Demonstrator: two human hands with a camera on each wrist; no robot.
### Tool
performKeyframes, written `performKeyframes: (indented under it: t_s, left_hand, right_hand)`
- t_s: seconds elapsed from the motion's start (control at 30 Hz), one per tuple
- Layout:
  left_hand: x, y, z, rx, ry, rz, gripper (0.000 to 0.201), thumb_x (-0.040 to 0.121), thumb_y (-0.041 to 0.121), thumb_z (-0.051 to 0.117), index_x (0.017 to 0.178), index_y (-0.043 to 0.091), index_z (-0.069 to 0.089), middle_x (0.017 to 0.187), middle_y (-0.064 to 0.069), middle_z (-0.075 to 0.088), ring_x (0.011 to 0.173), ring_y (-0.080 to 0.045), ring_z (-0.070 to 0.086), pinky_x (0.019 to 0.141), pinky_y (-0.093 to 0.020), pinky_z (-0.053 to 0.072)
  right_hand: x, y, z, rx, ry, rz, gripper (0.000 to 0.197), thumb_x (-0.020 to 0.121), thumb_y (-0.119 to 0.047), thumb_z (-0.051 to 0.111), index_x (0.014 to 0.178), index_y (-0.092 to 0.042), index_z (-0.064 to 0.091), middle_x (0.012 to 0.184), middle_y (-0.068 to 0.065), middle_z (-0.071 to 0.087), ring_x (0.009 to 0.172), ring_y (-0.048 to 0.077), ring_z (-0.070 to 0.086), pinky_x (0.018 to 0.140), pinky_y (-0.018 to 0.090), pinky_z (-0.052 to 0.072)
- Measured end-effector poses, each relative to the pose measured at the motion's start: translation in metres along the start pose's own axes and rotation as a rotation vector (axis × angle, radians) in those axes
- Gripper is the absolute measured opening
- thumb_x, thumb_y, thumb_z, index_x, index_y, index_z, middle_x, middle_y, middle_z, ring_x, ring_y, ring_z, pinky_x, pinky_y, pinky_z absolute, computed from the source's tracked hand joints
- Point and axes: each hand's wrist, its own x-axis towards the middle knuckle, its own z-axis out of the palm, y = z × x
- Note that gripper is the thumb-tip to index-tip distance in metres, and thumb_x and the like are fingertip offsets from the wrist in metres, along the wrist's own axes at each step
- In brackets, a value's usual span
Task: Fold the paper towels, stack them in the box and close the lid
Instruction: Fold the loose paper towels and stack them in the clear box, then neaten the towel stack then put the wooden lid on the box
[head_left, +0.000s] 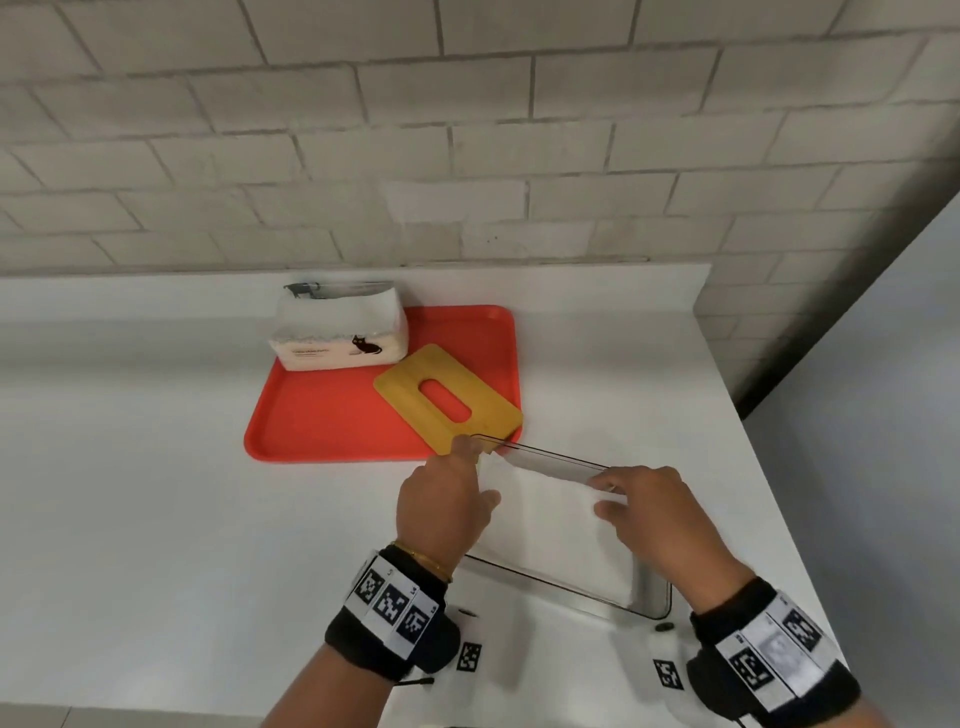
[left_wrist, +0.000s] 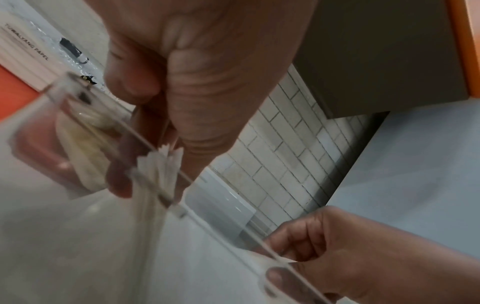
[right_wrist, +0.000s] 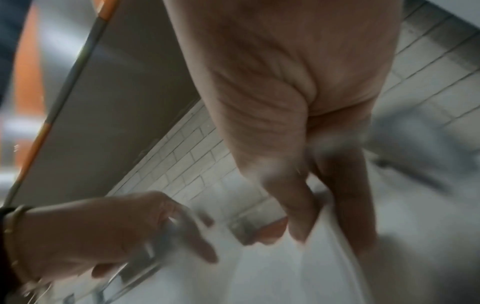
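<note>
Red tray (head_left: 332, 415), yellow wooden lid (head_left: 447, 397), white towels (head_left: 550, 525).

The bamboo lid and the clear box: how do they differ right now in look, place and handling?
The bamboo lid is opaque yellow wood with an oval slot; the clear box is see-through. The lid lies untouched on the red tray; the box sits on the counter, where the left hand and right hand lower folded paper towels into it.

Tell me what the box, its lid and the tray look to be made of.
Box: clear, glossy, probably acrylic or another hard plastic; the counter shows through its walls and only the rim reads as a dark line.
Lid: likely bamboo or light wood, matte honey-yellow with faint grain and a cut oval slot.
Tray: most likely moulded plastic, uniform orange-red with a smooth, rounded raised rim.
</note>
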Motion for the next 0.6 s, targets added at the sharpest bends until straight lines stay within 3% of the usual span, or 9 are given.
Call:
performKeyframes:
  t_s: [0.13, 0.2, 0.27, 0.33, 0.4, 0.47, 0.5, 0.53, 0.6]
  left_hand:
    - [-0.006, 0.005, 0.001, 0.049, 0.032, 0.025, 0.062, 0.088, 0.049, 0.077, 0.138, 0.026, 0.049, 0.11, 0.003, 0.074, 0.1, -0.024, 0.072, 0.081, -0.034, 0.056]
    - [-0.012, 0.006, -0.003, -0.017, 0.086, 0.045, 0.058, 0.085, 0.056, 0.077, 0.131, 0.027, 0.057, 0.115, 0.006, 0.072, 0.097, -0.02, 0.073, 0.077, -0.034, 0.056]
    - [-0.021, 0.005, -0.009, -0.051, 0.225, 0.106, 0.044, 0.081, 0.057, 0.08, 0.112, 0.028, 0.07, 0.108, 0.011, 0.072, 0.081, -0.015, 0.073, 0.062, -0.029, 0.053]
    - [-0.029, 0.0, -0.013, -0.062, 0.344, 0.133, 0.032, 0.077, 0.046, 0.088, 0.099, 0.026, 0.073, 0.1, 0.01, 0.071, 0.07, -0.016, 0.07, 0.053, -0.023, 0.043]
    - [-0.03, -0.008, -0.014, -0.11, 0.312, 0.047, 0.041, 0.078, 0.038, 0.088, 0.111, 0.025, 0.07, 0.106, 0.006, 0.069, 0.081, -0.02, 0.071, 0.059, -0.027, 0.049]
    - [-0.024, -0.018, -0.01, -0.196, 0.158, -0.115, 0.046, 0.084, 0.04, 0.082, 0.123, 0.023, 0.065, 0.112, 0.006, 0.07, 0.095, -0.021, 0.072, 0.077, -0.035, 0.057]
    - [-0.021, -0.022, -0.006, -0.204, 0.094, -0.163, 0.036, 0.088, 0.038, 0.078, 0.119, 0.022, 0.068, 0.109, 0.007, 0.073, 0.096, -0.021, 0.072, 0.083, -0.036, 0.057]
    - [-0.02, -0.025, -0.002, -0.185, 0.06, -0.168, 0.024, 0.091, 0.034, 0.073, 0.111, 0.02, 0.072, 0.103, 0.005, 0.077, 0.094, -0.023, 0.073, 0.082, -0.035, 0.057]
    - [-0.021, -0.028, 0.005, -0.106, 0.061, -0.121, 0.015, 0.094, 0.026, 0.065, 0.095, 0.016, 0.076, 0.089, 0.0, 0.079, 0.082, -0.026, 0.071, 0.071, -0.034, 0.054]
  right_hand:
    - [-0.001, -0.004, -0.002, -0.163, 0.014, -0.086, 0.037, 0.097, -0.03, 0.068, 0.132, -0.038, 0.066, 0.124, -0.001, 0.071, 0.111, 0.022, 0.067, 0.091, 0.03, 0.054]
    - [-0.003, -0.005, -0.01, -0.175, 0.034, -0.133, 0.038, 0.093, -0.035, 0.073, 0.131, -0.038, 0.067, 0.123, -0.008, 0.073, 0.11, 0.018, 0.068, 0.09, 0.029, 0.054]
    - [-0.006, -0.006, -0.021, -0.113, 0.104, -0.204, 0.032, 0.087, -0.035, 0.081, 0.118, -0.036, 0.074, 0.109, -0.014, 0.076, 0.098, 0.014, 0.071, 0.082, 0.028, 0.054]
    - [-0.007, 0.0, -0.031, -0.047, 0.257, -0.297, 0.027, 0.075, -0.027, 0.092, 0.098, -0.032, 0.078, 0.085, -0.014, 0.073, 0.081, 0.013, 0.067, 0.068, 0.027, 0.053]
    - [-0.005, 0.009, -0.041, -0.053, 0.355, -0.287, 0.032, 0.07, -0.031, 0.095, 0.095, -0.03, 0.075, 0.08, -0.014, 0.067, 0.079, 0.014, 0.062, 0.064, 0.027, 0.05]
    - [0.0, 0.018, -0.048, -0.065, 0.269, -0.166, 0.033, 0.077, -0.044, 0.087, 0.102, -0.034, 0.069, 0.093, -0.01, 0.066, 0.087, 0.018, 0.064, 0.07, 0.031, 0.052]
    - [0.002, 0.021, -0.051, -0.081, 0.164, -0.098, 0.025, 0.083, -0.046, 0.081, 0.1, -0.037, 0.067, 0.096, -0.009, 0.067, 0.089, 0.019, 0.067, 0.074, 0.032, 0.054]
    - [0.004, 0.025, -0.052, -0.078, 0.067, -0.065, 0.014, 0.088, -0.043, 0.074, 0.095, -0.032, 0.07, 0.092, -0.01, 0.071, 0.086, 0.018, 0.07, 0.074, 0.032, 0.056]
    - [0.008, 0.03, -0.055, -0.033, -0.043, -0.038, 0.012, 0.092, -0.028, 0.069, 0.082, -0.026, 0.075, 0.072, -0.007, 0.075, 0.062, 0.01, 0.072, 0.065, 0.028, 0.059]
